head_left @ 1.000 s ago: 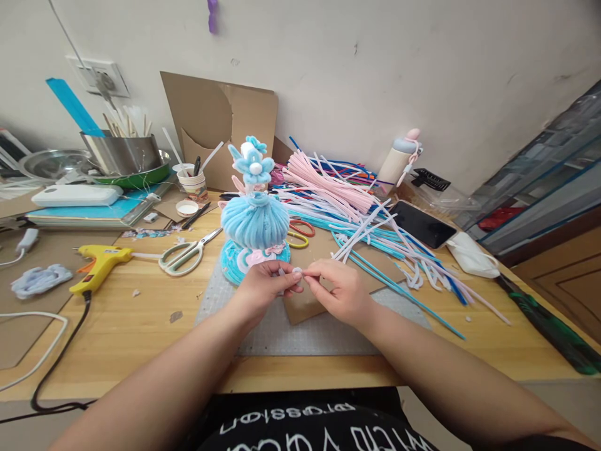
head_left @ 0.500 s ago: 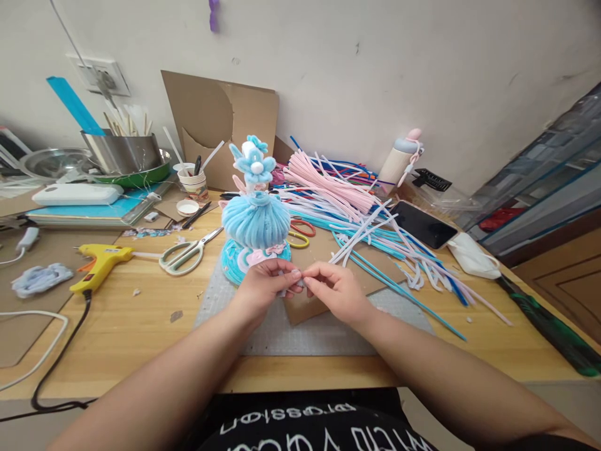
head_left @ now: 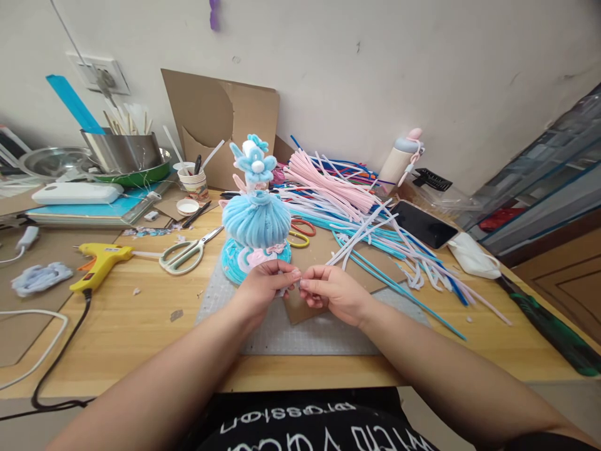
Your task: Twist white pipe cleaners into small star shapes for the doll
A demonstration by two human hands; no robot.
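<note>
My left hand (head_left: pixel 267 285) is closed in a pinch on a small pale pipe cleaner (head_left: pixel 282 292), mostly covered by the fingers. Fingertips of my right hand (head_left: pixel 331 293) pinch the same piece from the other side, almost meeting the left thumb. Just behind the left hand stands a blue pipe-cleaner figure (head_left: pixel 256 219) with a flower on top and a full pleated skirt. Its round blue base (head_left: pixel 233 263) rests on the grey cutting mat (head_left: pixel 267 335). A cardboard piece (head_left: pixel 300 310) lies under the hands.
Pink, white and blue pipe cleaners (head_left: pixel 328 185) are heaped behind the right hand, near a phone (head_left: pixel 425 223). To the left lie pale-handled scissors (head_left: pixel 183 257) and a yellow glue gun (head_left: pixel 106 260) with its cord. A paper cup (head_left: pixel 193 181) stands farther back.
My right hand has turned slightly and shifted a little left, its lower fingers now curled more visibly beneath. The left hand stays nearly in place.
</note>
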